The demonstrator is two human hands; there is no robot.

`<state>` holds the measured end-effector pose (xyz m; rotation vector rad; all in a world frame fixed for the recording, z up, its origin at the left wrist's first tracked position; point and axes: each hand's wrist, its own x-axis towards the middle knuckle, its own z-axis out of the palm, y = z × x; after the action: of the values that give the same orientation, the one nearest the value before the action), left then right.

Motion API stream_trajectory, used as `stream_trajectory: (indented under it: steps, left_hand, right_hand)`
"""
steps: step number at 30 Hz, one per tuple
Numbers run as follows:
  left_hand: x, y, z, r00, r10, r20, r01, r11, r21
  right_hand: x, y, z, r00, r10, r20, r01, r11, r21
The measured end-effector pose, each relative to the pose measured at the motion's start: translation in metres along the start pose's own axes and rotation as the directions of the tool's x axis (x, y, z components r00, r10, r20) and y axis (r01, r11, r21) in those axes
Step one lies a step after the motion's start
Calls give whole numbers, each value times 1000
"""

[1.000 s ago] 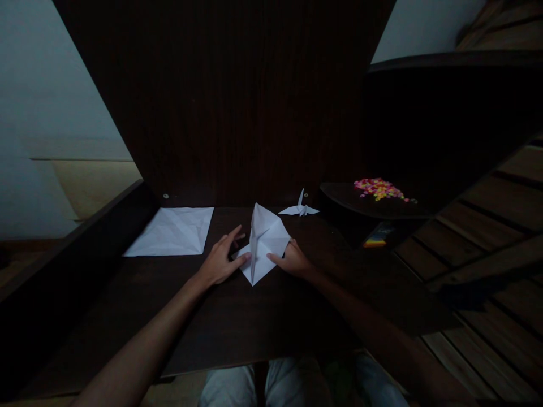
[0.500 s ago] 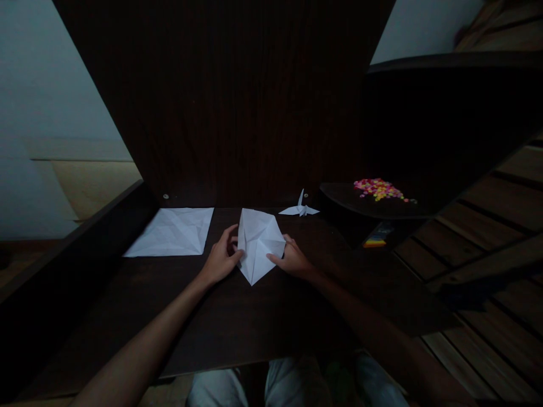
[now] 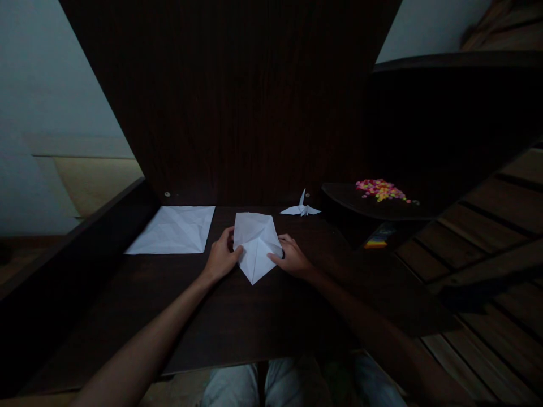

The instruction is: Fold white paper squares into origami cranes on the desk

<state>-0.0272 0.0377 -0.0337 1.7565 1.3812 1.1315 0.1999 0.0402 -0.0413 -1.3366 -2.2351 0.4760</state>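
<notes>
Between my hands is a partly folded sheet of white paper (image 3: 257, 246), its pointed end toward me and a crease running up from that tip. My left hand (image 3: 223, 254) grips its left edge, thumb on top and fingers curled behind. On the opposite side my right hand (image 3: 292, 257) pinches the right edge, thumb over the front, the other fingers partly hidden under the paper. A folded white paper crane (image 3: 302, 208) stands behind and to the right. To the left lies a creased sheet of white paper (image 3: 178, 229).
The dark wooden desk (image 3: 220, 328) has a tall back panel (image 3: 237, 102) and a raised left side (image 3: 72, 237). At right, a low rounded shelf (image 3: 339, 195) bears a pile of small colourful pieces (image 3: 384, 190). A yellow-orange item (image 3: 375, 244) sits beneath it.
The paper's upper left flap has opened outward and flattened, so its top is wider and squarer. Both hands keep their hold at the sides, with the left shifted slightly.
</notes>
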Motion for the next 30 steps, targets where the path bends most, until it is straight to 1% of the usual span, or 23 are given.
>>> stream_trajectory:
  steps: [4,8,10,13,16,21,24,30]
  left_hand:
    - [2,-4,-3,999,18,48,-20,999,42]
    - [3,-7,-6,996,53,71,-58,996,68]
    - [4,-8,-6,995,56,80,-63,994,91]
    - [4,-9,-7,994,58,87,-71,985,158]
    - [3,-10,-8,994,74,85,-90,976,197]
    - [3,-9,-8,991,100,85,-117,967,224]
    - [3,-8,-8,990,103,98,-123,966,228]
    - [2,-5,-8,989,100,109,-126,955,269]
  right_hand:
    - [0,2,0,1000,-7,-5,7,1000,6]
    - [0,2,0,997,-71,10,71,997,1]
    - [0,1,-1,995,-92,40,93,995,-24]
    - [0,0,-3,992,-82,95,88,994,-59]
    - [-1,-1,-6,985,-100,138,109,993,-54]
    - [-2,-4,-11,968,-153,197,171,982,-79]
    - [-3,-7,-13,962,-163,220,184,979,-82]
    - [-6,-7,-16,935,-183,305,209,976,-57]
